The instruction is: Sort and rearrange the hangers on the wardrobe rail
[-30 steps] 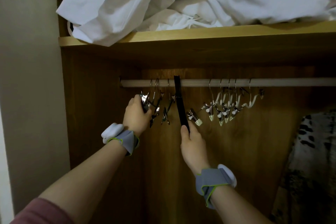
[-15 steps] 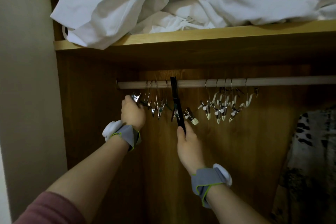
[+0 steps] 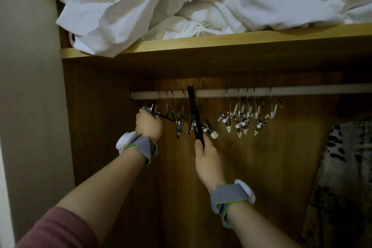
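A black hanger (image 3: 194, 113) hangs from the rail (image 3: 211, 93), seen edge-on, between a left group of clip hangers (image 3: 177, 115) and a right group of clip hangers (image 3: 244, 116). The right hand (image 3: 208, 159) grips the black hanger's lower end, fingers curled round it. The left hand (image 3: 149, 126) clenches round the outermost clip hanger of the left group, beside the wardrobe wall (image 3: 104, 127). To shift the black hanger well, lift its hook free of the rail rather than drag it, since neighbouring clips hang close and could snag. Bunching the left group first would probably give clearance. White bedding (image 3: 201, 2) lies on the shelf (image 3: 221, 41) above.
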`<state>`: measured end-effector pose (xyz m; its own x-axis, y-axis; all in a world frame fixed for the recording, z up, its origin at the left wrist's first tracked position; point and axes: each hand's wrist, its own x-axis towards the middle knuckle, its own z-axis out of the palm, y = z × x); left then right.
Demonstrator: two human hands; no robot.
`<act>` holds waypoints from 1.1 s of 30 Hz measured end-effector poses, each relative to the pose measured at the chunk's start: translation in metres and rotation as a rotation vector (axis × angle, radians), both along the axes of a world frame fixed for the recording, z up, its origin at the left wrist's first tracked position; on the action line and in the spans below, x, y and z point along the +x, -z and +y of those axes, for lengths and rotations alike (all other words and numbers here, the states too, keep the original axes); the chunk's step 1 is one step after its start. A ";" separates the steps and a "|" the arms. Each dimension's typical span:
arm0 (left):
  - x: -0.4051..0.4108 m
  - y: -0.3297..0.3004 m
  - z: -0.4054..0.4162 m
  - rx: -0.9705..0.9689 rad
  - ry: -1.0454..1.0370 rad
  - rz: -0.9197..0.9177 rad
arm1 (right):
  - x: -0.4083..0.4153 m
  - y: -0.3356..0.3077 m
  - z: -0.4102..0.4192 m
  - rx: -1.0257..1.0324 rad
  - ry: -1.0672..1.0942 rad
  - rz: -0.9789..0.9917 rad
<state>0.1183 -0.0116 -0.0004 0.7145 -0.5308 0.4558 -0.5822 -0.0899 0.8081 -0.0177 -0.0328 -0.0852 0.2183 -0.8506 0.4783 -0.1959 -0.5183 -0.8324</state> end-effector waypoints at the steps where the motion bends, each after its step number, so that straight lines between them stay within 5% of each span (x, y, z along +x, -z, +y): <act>1: 0.000 0.001 0.000 0.014 -0.001 0.002 | 0.000 -0.001 0.000 -0.002 -0.002 -0.002; 18: 0.000 0.010 0.015 0.194 0.189 -0.467 | 0.001 0.004 -0.008 0.001 -0.014 -0.006; 33: -0.005 0.001 0.014 0.070 0.136 -0.506 | 0.018 -0.015 0.002 0.088 0.005 -0.141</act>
